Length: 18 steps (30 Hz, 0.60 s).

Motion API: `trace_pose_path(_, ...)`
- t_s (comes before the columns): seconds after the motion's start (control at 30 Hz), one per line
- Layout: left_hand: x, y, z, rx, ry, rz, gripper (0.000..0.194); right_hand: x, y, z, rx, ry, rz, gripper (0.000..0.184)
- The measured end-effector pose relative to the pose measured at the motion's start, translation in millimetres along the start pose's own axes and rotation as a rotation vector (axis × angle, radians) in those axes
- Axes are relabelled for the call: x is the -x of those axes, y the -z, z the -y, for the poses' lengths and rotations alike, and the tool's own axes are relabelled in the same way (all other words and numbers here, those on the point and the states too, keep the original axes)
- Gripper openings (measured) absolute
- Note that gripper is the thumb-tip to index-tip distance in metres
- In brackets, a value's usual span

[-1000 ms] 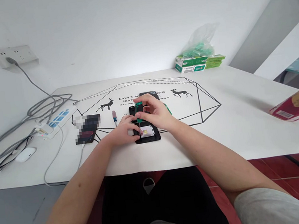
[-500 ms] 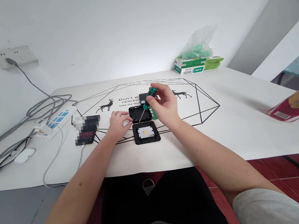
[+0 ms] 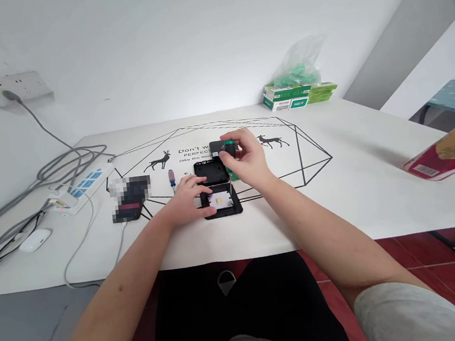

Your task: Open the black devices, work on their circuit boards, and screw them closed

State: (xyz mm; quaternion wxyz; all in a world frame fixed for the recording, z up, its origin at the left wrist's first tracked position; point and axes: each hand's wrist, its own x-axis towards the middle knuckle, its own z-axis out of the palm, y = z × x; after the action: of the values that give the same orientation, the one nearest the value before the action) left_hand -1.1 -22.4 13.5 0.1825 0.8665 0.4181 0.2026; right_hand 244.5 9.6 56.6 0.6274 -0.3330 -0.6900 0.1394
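My right hand [image 3: 249, 160] is closed around a green-handled screwdriver [image 3: 229, 151], held upright with its tip over the right edge of a black square tray [image 3: 235, 207] that has a pale plate with a gold chip inside. My left hand [image 3: 187, 199] rests on the tray's left side, fingers curled against its edge. Just behind lies a black open shell [image 3: 208, 171], and behind that another black piece [image 3: 216, 146]. A green circuit board is mostly hidden behind my right hand.
A small red and blue screwdriver [image 3: 171, 179] lies left of the shell. A dark phone [image 3: 130, 199], a power strip [image 3: 79, 187] with grey cables, a white mouse [image 3: 34, 240], green boxes [image 3: 291, 97] at the back and a red packet [image 3: 447, 153] at right sit on the white table.
My right hand lifted the green screwdriver off the tray's left side, swung it back and right, then brought it upright near the tray's right edge. My left hand let go, then returned to the tray.
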Motion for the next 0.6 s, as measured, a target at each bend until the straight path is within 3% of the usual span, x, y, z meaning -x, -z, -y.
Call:
trace_pose_path(0.1,1.5,-0.4,-6.5,-0.019,0.020,0.051,0.052,2.1,-0.2,3.0,-0.014,0.041,0.076,0.024)
trace_pose_path(0.23,-0.3,-2.8,-7.2,-0.059,0.011,0.019,0.044,5.7,-2.9,3.8,-0.010,0.055,0.128,0.024)
trace_pose_path(0.6,-1.6,-1.6,-5.9,-0.045,0.023,-0.010,0.040,6.1,-2.1,1.9,0.000,0.068,0.107,0.024)
